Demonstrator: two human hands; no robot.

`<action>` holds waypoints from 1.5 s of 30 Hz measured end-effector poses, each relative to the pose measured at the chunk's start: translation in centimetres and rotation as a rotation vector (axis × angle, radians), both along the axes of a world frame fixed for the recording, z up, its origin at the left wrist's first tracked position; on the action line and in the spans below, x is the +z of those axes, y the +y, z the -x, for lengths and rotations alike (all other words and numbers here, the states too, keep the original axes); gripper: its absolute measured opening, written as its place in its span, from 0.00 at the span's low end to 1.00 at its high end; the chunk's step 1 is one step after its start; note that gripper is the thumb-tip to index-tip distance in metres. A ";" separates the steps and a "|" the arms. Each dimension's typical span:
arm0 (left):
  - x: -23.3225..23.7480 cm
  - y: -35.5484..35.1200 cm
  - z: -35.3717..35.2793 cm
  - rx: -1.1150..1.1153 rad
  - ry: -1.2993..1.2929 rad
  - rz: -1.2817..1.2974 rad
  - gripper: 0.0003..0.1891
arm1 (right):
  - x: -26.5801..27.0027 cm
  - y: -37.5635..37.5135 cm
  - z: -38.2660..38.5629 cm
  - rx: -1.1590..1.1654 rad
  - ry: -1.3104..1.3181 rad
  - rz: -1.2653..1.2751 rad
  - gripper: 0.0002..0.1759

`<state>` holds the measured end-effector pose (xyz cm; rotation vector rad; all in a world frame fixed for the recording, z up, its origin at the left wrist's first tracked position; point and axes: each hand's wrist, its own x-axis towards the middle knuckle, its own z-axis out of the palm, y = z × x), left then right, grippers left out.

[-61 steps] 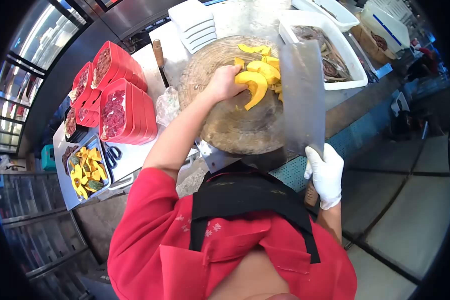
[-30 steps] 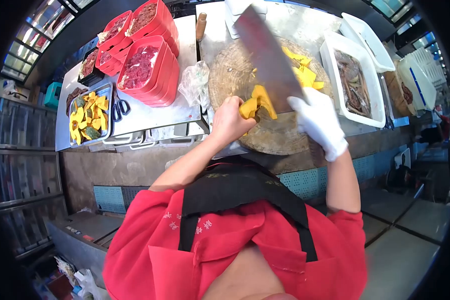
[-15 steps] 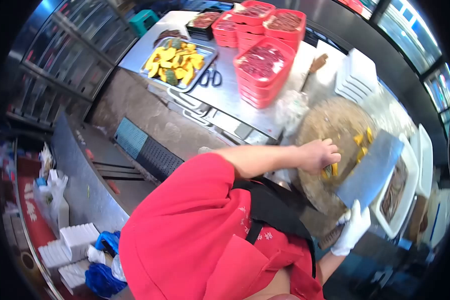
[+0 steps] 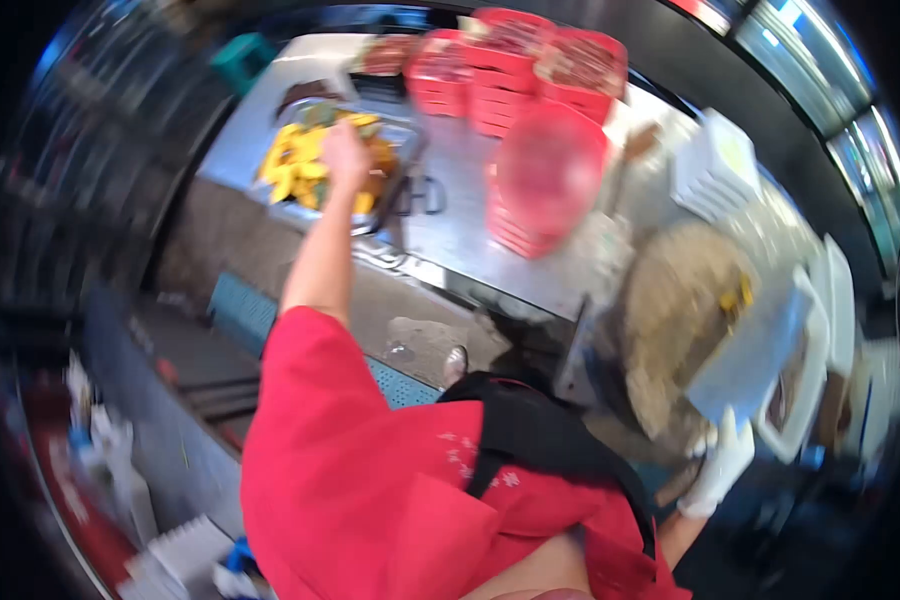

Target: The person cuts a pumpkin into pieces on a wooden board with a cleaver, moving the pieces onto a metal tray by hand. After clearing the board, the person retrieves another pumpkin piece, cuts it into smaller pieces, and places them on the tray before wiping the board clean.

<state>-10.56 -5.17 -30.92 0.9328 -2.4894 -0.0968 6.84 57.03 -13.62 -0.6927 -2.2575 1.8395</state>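
My left hand (image 4: 345,155), bare, is over the metal tray (image 4: 405,150) of yellow pumpkin pieces (image 4: 295,165). Motion blur hides whether its fingers are apart or closed. Gloved in white, my right hand (image 4: 722,465) grips a cleaver (image 4: 745,360) at its handle end. The broad blade lies at the right side of a round wooden chopping block (image 4: 675,310). A few pumpkin pieces (image 4: 738,298) rest on the block by the blade's upper edge. Black-handled scissors (image 4: 420,195) lie just right of the tray.
Stacked red containers (image 4: 530,215) stand mid-table, several showing meat. White foam trays (image 4: 715,165) are stacked behind the block. A white tub (image 4: 815,340) sits right of the cleaver. At lower left runs a metal counter (image 4: 175,385); a teal stool (image 4: 242,62) stands beyond the table.
My left hand has gone from the block to the pumpkin tray at the upper left. The pumpkin piece under it has left the block. The cleaver stays in my right hand.
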 end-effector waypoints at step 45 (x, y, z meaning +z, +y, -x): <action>5.3 49.0 -9.4 -1.240 0.073 -0.887 0.19 | -2.7 3.6 4.7 0.662 -0.010 -1.014 0.11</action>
